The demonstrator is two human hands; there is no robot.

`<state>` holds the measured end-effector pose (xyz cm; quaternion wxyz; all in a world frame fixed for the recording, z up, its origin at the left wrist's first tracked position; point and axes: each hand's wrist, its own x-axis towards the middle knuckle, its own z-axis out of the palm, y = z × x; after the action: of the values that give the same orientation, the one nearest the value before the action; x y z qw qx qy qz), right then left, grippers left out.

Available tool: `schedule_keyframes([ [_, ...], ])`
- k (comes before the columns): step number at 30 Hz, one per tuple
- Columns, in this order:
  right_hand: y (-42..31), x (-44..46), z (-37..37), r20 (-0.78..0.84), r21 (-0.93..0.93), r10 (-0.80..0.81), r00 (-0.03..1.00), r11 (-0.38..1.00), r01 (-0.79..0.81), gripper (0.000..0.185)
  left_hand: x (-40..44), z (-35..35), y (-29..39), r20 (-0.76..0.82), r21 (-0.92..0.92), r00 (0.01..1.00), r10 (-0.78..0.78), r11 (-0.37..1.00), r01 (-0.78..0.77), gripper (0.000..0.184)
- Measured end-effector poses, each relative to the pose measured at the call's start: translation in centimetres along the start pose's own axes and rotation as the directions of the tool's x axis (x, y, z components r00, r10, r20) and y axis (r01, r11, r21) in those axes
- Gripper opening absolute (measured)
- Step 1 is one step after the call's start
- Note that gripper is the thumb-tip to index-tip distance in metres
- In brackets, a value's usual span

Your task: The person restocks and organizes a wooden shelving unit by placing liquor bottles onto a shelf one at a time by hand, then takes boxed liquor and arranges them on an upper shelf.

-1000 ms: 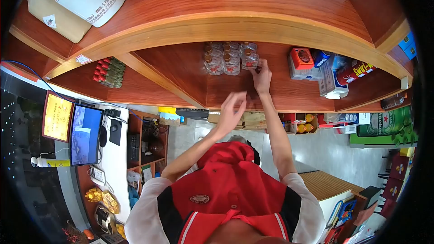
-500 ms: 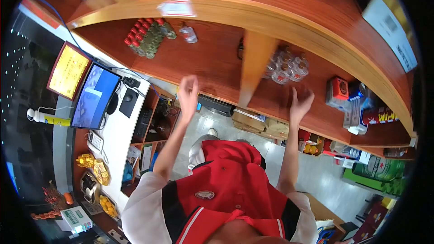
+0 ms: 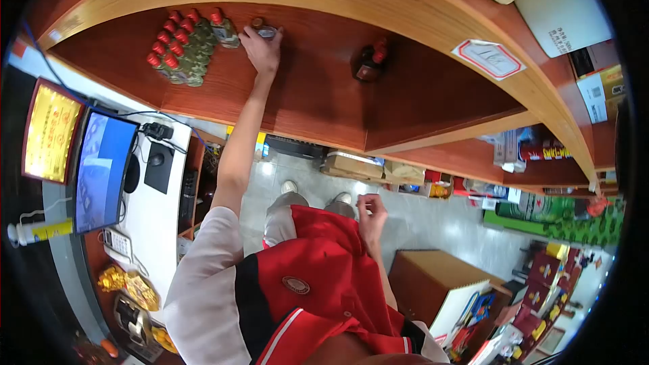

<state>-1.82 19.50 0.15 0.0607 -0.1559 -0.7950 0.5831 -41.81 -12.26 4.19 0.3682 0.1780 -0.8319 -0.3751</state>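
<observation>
My left hand [image 3: 262, 51] reaches up onto the wooden shelf, its fingers closed round a small clear bottle [image 3: 266, 31] with a brownish cap. Just to the left of it stands a small bottle with a red cap [image 3: 224, 29], beside a tight group of several similar red-capped bottles [image 3: 181, 51]. My right hand [image 3: 371, 219] hangs low beside the red apron, away from the shelf. Its fingers are loosely curled and slightly apart, with nothing visible in them.
Dark bottles with red caps [image 3: 370, 61] stand further right on the same shelf, before a wooden divider [image 3: 460, 132]. A price label [image 3: 488, 59] sits on the upper shelf edge. A monitor [image 3: 106, 170] stands on the white counter at left; a brown cabinet [image 3: 433, 277] is at lower right.
The view has shifted along the shelf. My left hand has gone up and taken hold of the small clear bottle; my right hand has dropped from the shelf to beside my body.
</observation>
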Motion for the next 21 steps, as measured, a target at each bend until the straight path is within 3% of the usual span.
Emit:
schedule_keyframes([
  [1, -0.6, -0.6, 0.9, 0.042, -0.002, -0.006, 0.999, 1.000, 0.006, 0.011, 0.0, -0.4, 0.5, 0.024, -0.037, 0.998, -0.059, 0.998, 0.060, 0.075],
  [2, -1.4, -1.0, 1.8, 0.026, -0.012, 0.005, 1.000, 1.000, -0.005, 0.011, -0.2, -0.1, 0.1, -0.043, -0.028, 0.999, 0.013, 1.000, -0.014, 0.067],
  [4, -2.9, -1.2, 3.6, 0.207, -0.041, 0.123, 0.971, 0.992, -0.117, 0.009, -0.7, -1.2, 0.5, -0.049, -0.076, 0.998, 0.036, 0.996, -0.039, 0.063],
  [5, -2.7, -0.9, 4.6, 0.206, -0.046, 0.123, 0.971, 0.992, -0.116, 0.009, -0.6, -1.8, 0.6, -0.075, -0.113, 0.995, 0.060, 0.991, -0.068, 0.060],
  [6, -2.3, -0.3, 5.7, 0.273, 0.008, 0.041, 0.961, 0.999, -0.045, 0.009, -0.7, -2.3, 0.1, -0.139, -0.140, 0.981, 0.138, 0.978, -0.158, 0.054],
  [7, -2.1, 0.4, 6.9, 0.338, 0.069, -0.045, 0.940, 0.997, 0.023, 0.010, -0.9, -2.7, -0.4, -0.146, -0.135, 0.980, 0.135, 0.979, -0.154, 0.054],
  [9, -3.7, 2.6, 9.7, 0.350, 0.157, -0.007, 0.937, 0.986, -0.051, 0.016, -2.1, -4.2, -0.5, -0.013, -0.219, 0.997, 0.074, 0.973, -0.075, 0.054],
  [11, -5.3, 5.9, 13.1, 0.307, 0.219, -0.104, 0.946, 0.975, 0.036, 0.027, -3.3, -5.5, -0.2, -0.037, -0.261, 0.997, 0.067, 0.962, -0.074, 0.053],
  [13, -9.7, 9.7, 16.2, 0.182, 0.009, -0.335, 0.925, 0.941, 0.339, 0.038, -4.3, -7.3, 0.9, 0.074, -0.232, 0.997, -0.034, 0.972, 0.050, 0.052],
  [15, -11.2, 13.0, 19.9, 0.103, 0.075, -0.349, 0.932, 0.937, 0.342, 0.046, -4.9, -8.5, 1.4, 0.115, -0.257, 0.992, -0.049, 0.963, 0.077, 0.049],
  [19, -13.7, 15.0, 21.4, 0.114, 0.097, -0.433, 0.894, 0.901, 0.423, 0.044, -6.4, -11.8, 2.5, 0.388, -0.408, 0.906, -0.169, 0.850, 0.333, 0.041],
  [21, -14.0, 13.6, 19.6, 0.150, 0.067, -0.427, 0.892, 0.904, 0.421, 0.042, -7.4, -15.8, 4.9, 0.500, -0.401, 0.842, -0.202, 0.808, 0.432, 0.047],
])
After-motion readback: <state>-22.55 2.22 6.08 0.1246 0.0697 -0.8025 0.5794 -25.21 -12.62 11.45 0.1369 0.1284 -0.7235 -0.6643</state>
